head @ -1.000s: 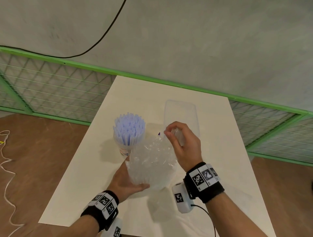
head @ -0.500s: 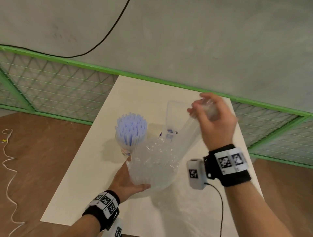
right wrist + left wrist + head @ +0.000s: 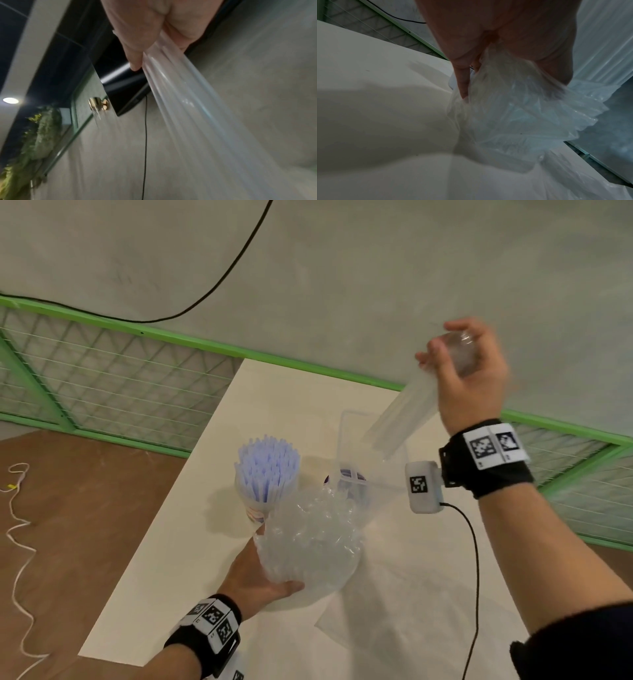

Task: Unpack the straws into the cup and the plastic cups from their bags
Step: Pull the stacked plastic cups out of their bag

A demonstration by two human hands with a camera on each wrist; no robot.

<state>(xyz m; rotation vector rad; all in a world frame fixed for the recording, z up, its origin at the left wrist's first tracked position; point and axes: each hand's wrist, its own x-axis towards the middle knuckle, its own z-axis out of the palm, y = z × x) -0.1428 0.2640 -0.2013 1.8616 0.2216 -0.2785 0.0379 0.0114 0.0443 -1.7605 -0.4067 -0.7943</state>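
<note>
A white table (image 3: 164, 559) stands on a brown wooden floor (image 3: 85, 508). Along its far edge runs a green wire fence (image 3: 102, 378) against a grey wall (image 3: 342, 268), where a black cable (image 3: 219, 282) hangs. A white cord (image 3: 20, 535) snakes across the floor at left.

No word, brand or number can be read anywhere. The only signs are black-and-white square code patterns: on the left wristband (image 3: 213, 620), on the right wristband (image 3: 490, 445), and on the small white box (image 3: 422, 486) clipped beside the right wristband.
</note>
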